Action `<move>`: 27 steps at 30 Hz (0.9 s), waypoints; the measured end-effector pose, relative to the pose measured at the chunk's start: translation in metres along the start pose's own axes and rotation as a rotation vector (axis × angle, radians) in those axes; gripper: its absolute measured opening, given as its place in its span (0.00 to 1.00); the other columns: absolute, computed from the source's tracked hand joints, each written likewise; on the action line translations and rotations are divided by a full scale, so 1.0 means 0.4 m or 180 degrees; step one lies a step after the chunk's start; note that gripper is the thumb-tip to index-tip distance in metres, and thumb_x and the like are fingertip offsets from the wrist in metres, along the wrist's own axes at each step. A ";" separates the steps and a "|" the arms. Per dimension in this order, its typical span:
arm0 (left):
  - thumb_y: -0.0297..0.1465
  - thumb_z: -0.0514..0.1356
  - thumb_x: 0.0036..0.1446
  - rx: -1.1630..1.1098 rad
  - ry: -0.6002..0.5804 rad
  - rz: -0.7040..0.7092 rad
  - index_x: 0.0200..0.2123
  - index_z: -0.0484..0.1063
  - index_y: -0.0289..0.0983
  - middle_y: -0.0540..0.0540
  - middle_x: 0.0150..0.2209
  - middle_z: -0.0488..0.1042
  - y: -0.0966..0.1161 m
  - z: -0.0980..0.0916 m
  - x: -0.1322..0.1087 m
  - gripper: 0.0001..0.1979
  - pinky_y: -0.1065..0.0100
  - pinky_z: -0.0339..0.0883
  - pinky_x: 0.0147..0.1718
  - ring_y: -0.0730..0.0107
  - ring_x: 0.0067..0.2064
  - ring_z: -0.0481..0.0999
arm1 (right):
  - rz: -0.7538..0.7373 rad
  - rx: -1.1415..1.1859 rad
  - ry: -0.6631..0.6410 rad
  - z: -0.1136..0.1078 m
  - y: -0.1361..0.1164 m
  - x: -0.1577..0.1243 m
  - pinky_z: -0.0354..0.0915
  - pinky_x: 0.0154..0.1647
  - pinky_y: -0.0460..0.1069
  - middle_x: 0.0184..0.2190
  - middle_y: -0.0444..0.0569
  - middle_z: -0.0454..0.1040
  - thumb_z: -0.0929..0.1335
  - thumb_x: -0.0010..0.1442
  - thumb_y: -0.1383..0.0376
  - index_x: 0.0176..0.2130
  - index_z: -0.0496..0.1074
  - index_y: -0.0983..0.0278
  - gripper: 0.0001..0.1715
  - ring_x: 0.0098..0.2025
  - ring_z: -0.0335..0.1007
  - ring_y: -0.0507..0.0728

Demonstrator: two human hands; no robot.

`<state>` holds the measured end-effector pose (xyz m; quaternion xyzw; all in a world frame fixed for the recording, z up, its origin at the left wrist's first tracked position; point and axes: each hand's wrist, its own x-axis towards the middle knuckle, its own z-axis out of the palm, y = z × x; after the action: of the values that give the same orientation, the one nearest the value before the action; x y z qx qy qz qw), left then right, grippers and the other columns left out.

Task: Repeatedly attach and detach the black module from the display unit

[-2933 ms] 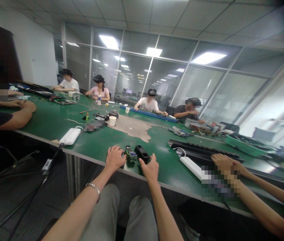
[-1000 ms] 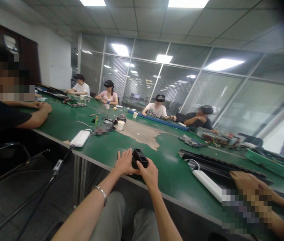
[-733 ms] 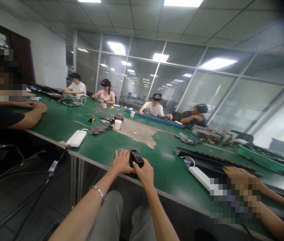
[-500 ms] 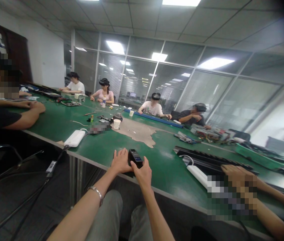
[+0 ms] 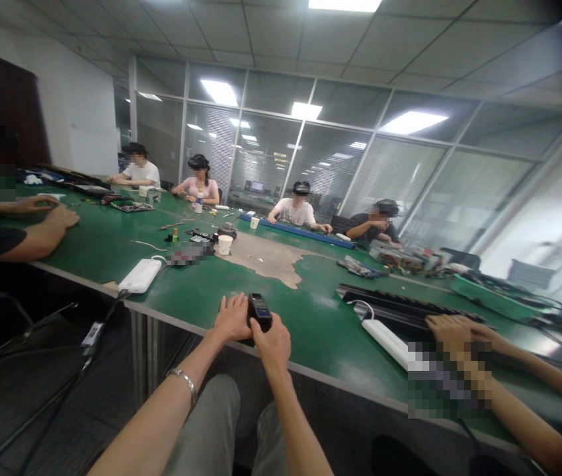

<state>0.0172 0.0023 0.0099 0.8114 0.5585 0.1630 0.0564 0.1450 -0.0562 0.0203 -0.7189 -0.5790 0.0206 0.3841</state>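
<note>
A small black box-shaped device with a little lit screen on top stands at the near edge of the green table, between my hands. My left hand is against its left side, fingers bent forward and the thumb close to the near face. On the right and near side, my right hand grips it with thumb and fingers around the lower part. The hands hide the device's lower body. A metal bracelet is on my left wrist.
White power banks with cables lie left and right. A paper cup stands by electronic parts on the green table. Co-workers' hands rest at the far left and right. A green basket is at right.
The view has shifted slightly, so most things sit a little further left. The device appears more upright, and my left fingers lie closer together. Both hands stay at the device.
</note>
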 end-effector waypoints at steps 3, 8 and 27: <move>0.47 0.53 0.49 -0.0001 0.0021 -0.0028 0.66 0.48 0.32 0.35 0.68 0.47 0.002 -0.003 -0.001 0.44 0.44 0.36 0.65 0.48 0.68 0.46 | -0.0139 0.0190 0.0066 0.005 0.009 0.006 0.63 0.43 0.50 0.39 0.56 0.77 0.67 0.55 0.51 0.47 0.72 0.65 0.25 0.43 0.73 0.61; 0.52 0.56 0.45 -0.0029 -0.0041 -0.0026 0.66 0.45 0.32 0.34 0.69 0.45 0.004 -0.008 0.000 0.51 0.45 0.35 0.65 0.46 0.68 0.45 | -0.0250 0.0400 0.0141 -0.010 -0.001 0.023 0.63 0.44 0.50 0.41 0.55 0.76 0.66 0.57 0.51 0.48 0.71 0.65 0.26 0.44 0.73 0.60; 0.68 0.54 0.35 -0.0070 -0.0001 -0.0013 0.65 0.51 0.34 0.34 0.69 0.45 0.010 -0.014 0.000 0.61 0.46 0.34 0.65 0.45 0.69 0.44 | -0.0096 0.0473 0.0538 -0.098 0.051 0.091 0.63 0.44 0.50 0.39 0.55 0.77 0.65 0.56 0.49 0.49 0.71 0.65 0.29 0.42 0.73 0.60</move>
<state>0.0188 0.0005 0.0164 0.8095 0.5584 0.1690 0.0657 0.1921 -0.0469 0.0513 -0.6788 -0.5522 -0.0031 0.4840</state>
